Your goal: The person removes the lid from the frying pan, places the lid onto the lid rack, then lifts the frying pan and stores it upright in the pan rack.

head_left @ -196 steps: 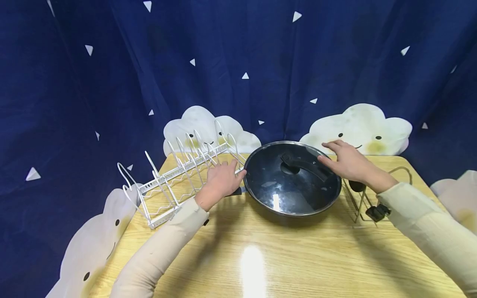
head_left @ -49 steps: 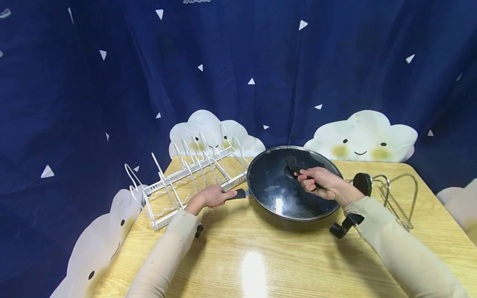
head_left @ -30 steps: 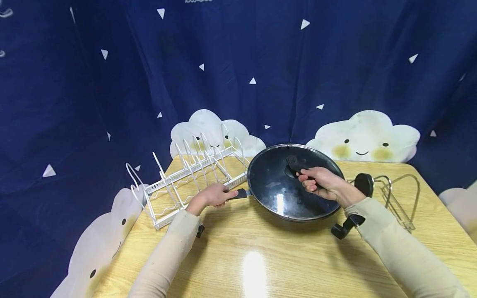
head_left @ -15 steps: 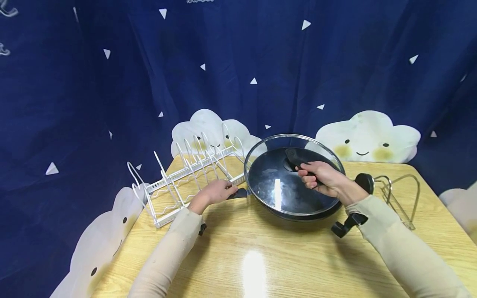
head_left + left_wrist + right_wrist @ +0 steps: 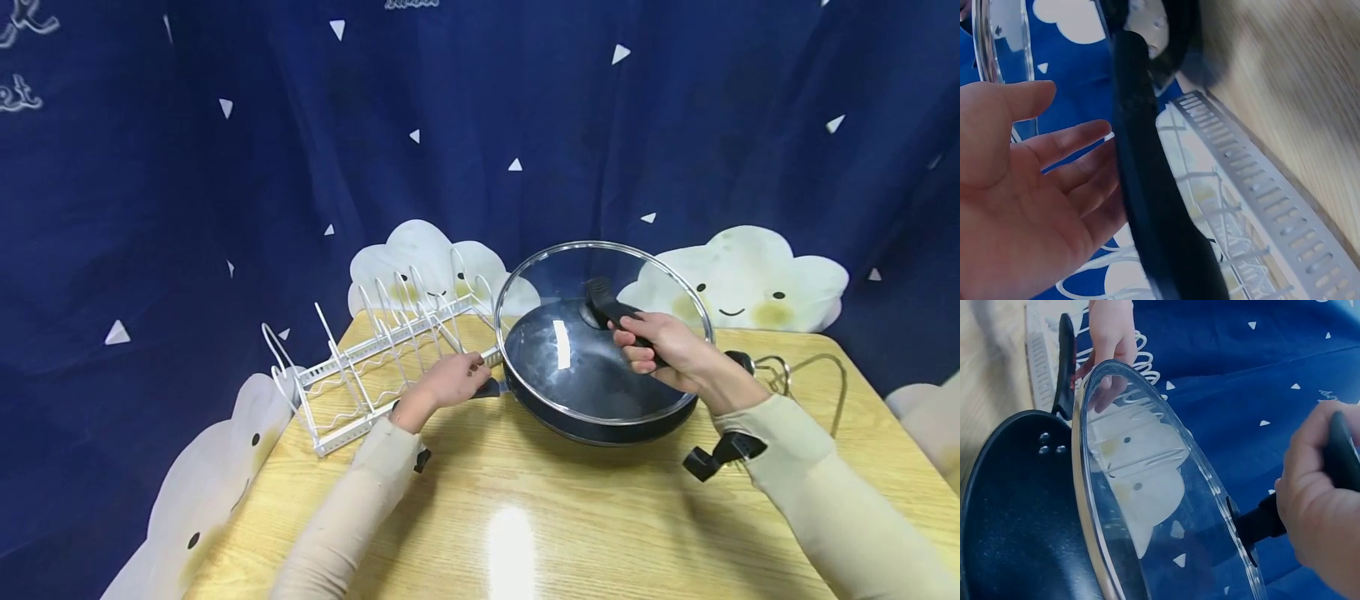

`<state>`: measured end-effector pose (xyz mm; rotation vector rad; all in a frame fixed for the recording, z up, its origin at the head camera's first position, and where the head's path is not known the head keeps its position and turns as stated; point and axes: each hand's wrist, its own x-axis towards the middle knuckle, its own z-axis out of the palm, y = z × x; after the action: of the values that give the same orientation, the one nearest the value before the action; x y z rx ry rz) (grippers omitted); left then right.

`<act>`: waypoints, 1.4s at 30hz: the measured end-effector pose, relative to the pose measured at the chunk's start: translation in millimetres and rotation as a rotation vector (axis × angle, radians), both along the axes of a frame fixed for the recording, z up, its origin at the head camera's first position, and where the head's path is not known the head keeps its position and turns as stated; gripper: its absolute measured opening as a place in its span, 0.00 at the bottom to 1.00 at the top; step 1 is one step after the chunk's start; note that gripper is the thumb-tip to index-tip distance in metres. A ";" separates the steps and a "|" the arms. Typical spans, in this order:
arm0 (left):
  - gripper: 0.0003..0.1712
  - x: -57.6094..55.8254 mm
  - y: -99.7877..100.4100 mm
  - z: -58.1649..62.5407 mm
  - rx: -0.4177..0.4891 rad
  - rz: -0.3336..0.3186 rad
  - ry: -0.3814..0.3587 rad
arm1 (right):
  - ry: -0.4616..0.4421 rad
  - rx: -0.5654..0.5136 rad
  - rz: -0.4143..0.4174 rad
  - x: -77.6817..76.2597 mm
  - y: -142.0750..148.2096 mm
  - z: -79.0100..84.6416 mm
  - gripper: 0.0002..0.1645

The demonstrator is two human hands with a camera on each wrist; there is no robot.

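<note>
My right hand (image 5: 663, 350) grips the lid (image 5: 562, 346), tilted over the pan (image 5: 600, 432); my left hand (image 5: 452, 382) (loose-fingered, gripping nothing) lies right beside the pan's handle (image 5: 1147, 156).

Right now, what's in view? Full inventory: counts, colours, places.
pan: 1, black, on table
glass lid: 1, clear with metallic rim, tilted over pan
white rack: 1, white, table's left side
wire stand: 1, metallic, table's right side, partly hidden
table: 1, light wood, under everything
curtain: 1, dark blue with white triangles, behind table
cloud figures: 4, white, along lower curtain
wrist devices: 2, black, one per wrist
sleeves: 2, cream, on both arms
left hand: 1, bare, at pan handle
right hand: 1, bare, gripping lid handle
</note>
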<state>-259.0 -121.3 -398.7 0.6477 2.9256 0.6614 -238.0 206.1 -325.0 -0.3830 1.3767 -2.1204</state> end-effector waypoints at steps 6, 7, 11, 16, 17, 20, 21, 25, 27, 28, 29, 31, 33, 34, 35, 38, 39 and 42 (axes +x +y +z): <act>0.20 2.7 9.7 3.6 0.006 0.003 0.027 | 0.095 -0.027 0.016 8.7 9.3 11.4 0.12; 0.23 3.5 11.7 3.6 0.005 0.007 0.039 | 0.114 -0.030 0.016 10.4 10.9 12.9 0.12; 0.27 7.4 20.7 -0.3 0.034 0.006 0.052 | 0.164 -0.040 0.008 19.6 19.4 16.4 0.12; 0.29 14.0 36.9 -4.1 0.081 -0.023 0.022 | 0.212 -0.079 -0.014 32.8 32.4 18.5 0.11; 0.30 15.5 41.1 -4.4 0.088 -0.025 0.012 | 0.224 -0.088 -0.012 35.0 35.1 19.0 0.10; 0.30 19.2 53.5 -6.1 0.091 -0.039 0.021 | 0.241 -0.110 -0.001 40.3 44.2 18.7 0.10; 0.30 20.4 57.6 -6.9 0.095 -0.048 0.029 | 0.249 -0.108 -0.004 42.4 46.8 18.3 0.09; 0.30 24.3 72.3 -10.2 0.099 -0.057 0.031 | 0.281 -0.072 -0.047 50.7 56.6 15.4 0.07; 0.30 26.1 79.0 -10.7 0.093 -0.062 0.026 | 0.302 -0.080 -0.057 54.9 61.1 13.9 0.07; 0.30 26.7 82.4 -10.9 0.087 -0.064 0.024 | 0.313 -0.094 -0.053 56.4 63.6 13.2 0.08; 0.30 27.3 85.9 -10.7 0.080 -0.068 0.025 | 0.326 -0.107 -0.050 57.8 65.9 12.6 0.08; 0.30 28.3 92.8 -10.0 0.066 -0.079 0.031 | 0.348 -0.129 -0.049 60.3 70.6 11.4 0.08; 0.30 28.9 99.9 -8.3 0.055 -0.088 0.038 | 0.368 -0.125 -0.073 62.8 75.2 10.1 0.08; 0.30 29.2 103.7 -7.6 0.052 -0.092 0.033 | 0.376 -0.113 -0.092 64.1 77.6 9.5 0.08; 0.30 29.7 107.4 -6.5 0.047 -0.097 0.028 | 0.378 -0.103 -0.111 65.2 80.0 8.8 0.07; 0.31 31.0 118.7 -4.1 0.032 -0.113 0.018 | 0.388 -0.063 -0.164 69.0 88.2 7.0 0.08; 0.31 31.6 122.5 -3.3 0.026 -0.119 0.014 | 0.389 -0.054 -0.171 70.2 91.1 6.6 0.08; 0.32 33.5 133.6 -1.3 0.019 -0.141 0.004 | 0.409 -0.019 -0.190 74.5 99.2 4.8 0.08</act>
<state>-225.5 12.3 -400.0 0.8487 2.8467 0.6740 -163.5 305.3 -320.3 -0.7538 1.6755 -2.2967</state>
